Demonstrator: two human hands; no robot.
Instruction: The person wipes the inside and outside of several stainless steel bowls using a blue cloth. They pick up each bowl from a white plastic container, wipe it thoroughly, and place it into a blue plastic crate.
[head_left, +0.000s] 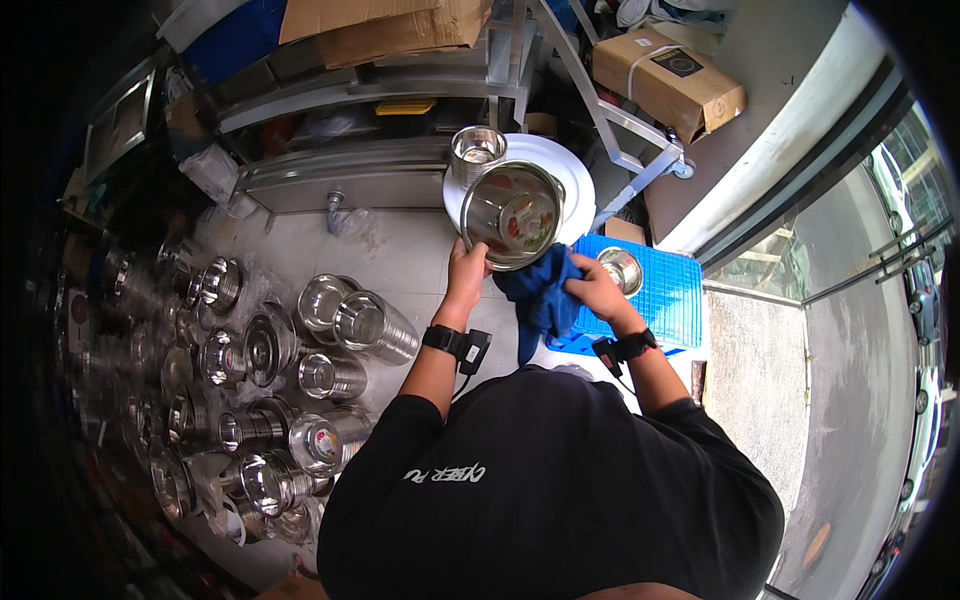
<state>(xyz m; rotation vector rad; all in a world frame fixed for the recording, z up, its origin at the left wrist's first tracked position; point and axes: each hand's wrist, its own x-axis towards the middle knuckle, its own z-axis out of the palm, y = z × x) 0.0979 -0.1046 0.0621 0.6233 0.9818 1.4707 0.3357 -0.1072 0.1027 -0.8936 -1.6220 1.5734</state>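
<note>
My left hand (466, 271) grips the lower left rim of a stainless steel bowl (513, 215) with a coloured floral print on its bottom. A blue cloth (546, 289) is bunched in my right hand (598, 286), against the bowl's lower right rim. Behind the bowl a stack of smaller steel bowls (478, 154) stands on a round white surface (574, 176). To the right of my right hand another steel bowl (621, 271) sits on a blue plastic crate (667, 300).
Many stacks of steel bowls (375, 326), some in clear plastic, cover the floor at the left. A metal rack (352, 161) stands ahead, near a drain pipe (335, 212). A cardboard box (667, 79) lies upper right, beside a wheeled metal frame (626, 161). A doorway opens at the right.
</note>
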